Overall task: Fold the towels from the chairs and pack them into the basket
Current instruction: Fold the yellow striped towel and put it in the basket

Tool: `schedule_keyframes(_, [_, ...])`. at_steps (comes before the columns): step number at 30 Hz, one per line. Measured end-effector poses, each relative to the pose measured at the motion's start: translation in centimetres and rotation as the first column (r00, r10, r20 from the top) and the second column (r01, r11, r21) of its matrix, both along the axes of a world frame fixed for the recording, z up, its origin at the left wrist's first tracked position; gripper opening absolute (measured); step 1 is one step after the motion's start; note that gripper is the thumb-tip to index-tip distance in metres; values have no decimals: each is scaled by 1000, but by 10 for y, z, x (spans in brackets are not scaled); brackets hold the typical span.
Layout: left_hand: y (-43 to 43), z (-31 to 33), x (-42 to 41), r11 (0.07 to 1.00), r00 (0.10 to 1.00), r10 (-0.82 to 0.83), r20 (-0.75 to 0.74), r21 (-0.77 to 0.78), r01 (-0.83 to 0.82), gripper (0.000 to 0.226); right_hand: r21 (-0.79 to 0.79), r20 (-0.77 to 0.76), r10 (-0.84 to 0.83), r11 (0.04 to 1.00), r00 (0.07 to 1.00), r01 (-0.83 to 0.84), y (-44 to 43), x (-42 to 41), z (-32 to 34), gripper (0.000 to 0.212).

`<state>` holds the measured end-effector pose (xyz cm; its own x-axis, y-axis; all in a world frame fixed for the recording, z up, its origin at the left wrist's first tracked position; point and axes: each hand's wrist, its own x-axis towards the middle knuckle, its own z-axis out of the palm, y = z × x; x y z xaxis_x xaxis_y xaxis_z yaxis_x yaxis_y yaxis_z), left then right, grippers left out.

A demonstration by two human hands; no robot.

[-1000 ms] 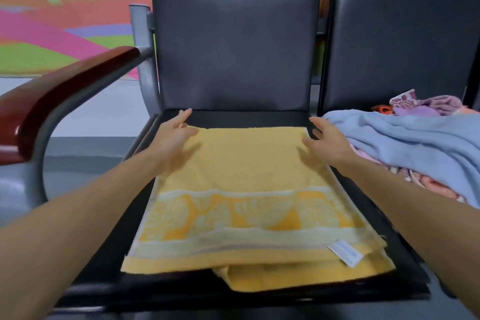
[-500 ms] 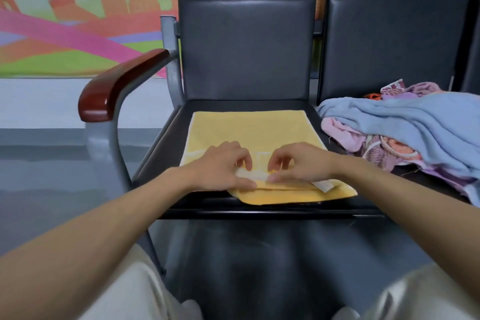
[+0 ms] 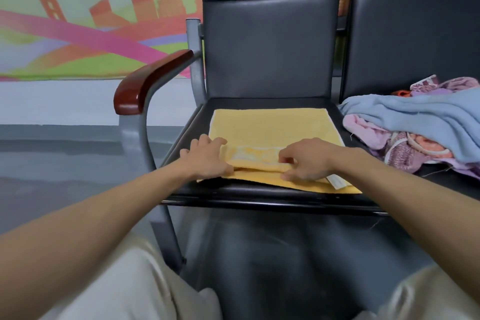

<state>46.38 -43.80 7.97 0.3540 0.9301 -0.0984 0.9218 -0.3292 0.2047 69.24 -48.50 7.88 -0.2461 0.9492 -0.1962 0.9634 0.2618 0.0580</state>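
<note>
A yellow towel lies folded flat on the seat of the left black chair. Its near edge shows stacked layers and a white label at the right corner. My left hand grips the near left part of that edge, fingers curled over the top layer. My right hand pinches the same edge further right. A heap of other towels, light blue on top of pink and patterned ones, lies on the right chair's seat. No basket is in view.
A red-brown wooden armrest on a grey metal frame stands left of the seat. A colourful mural covers the wall behind. Grey floor lies to the left and below, and my light trousers show at the bottom.
Both hands came back from the towel's far corners to its near edge and took hold of it. The view pulled back and lower, and my hands have since spread slightly apart.
</note>
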Motion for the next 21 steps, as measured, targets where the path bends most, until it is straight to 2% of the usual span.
schedule_keyframes(2, [-5,-6,-3,998,995,-20,-93,64,26,92,-26,5,-4,1000,1000,4,-1,0,2,30])
schedule_keyframes(4, [-9,-10,-1,985,989,-98,-113,131,113,100,-60,-23,-21,998,1000,20,-3,-1,5,33])
schedule_keyframes(6, [-13,-13,6,945,969,-216,-120,224,238,88,-72,-46,-24,997,999,20,-4,-1,5,33])
schedule_keyframes(8, [-16,-15,17,882,943,-297,-150,335,331,65,-68,-45,-21,998,999,18,-6,-1,5,31])
schedule_keyframes(10, [-16,-16,28,814,924,-323,-204,439,381,47,-49,-64,-37,998,997,34,-6,0,4,24])
schedule_keyframes(12, [-12,-14,35,771,927,-314,-205,515,375,40,-32,-78,-49,998,996,46,-6,3,4,19])
schedule_keyframes(15, [-1,-5,25,851,967,-246,-63,463,247,47,-16,-66,-63,998,996,62,-7,6,2,16])
schedule_keyframes(18, [8,2,-3,967,992,-114,54,235,99,48,-7,-61,-91,996,994,91,-10,8,4,12])
schedule_keyframes(19, [10,1,-12,980,993,-73,92,193,55,46,-6,-56,-97,995,994,97,-11,7,5,13])
schedule_keyframes(21, [9,1,-24,978,984,-38,177,209,1,33,0,-24,-107,994,994,107,-12,3,9,28])
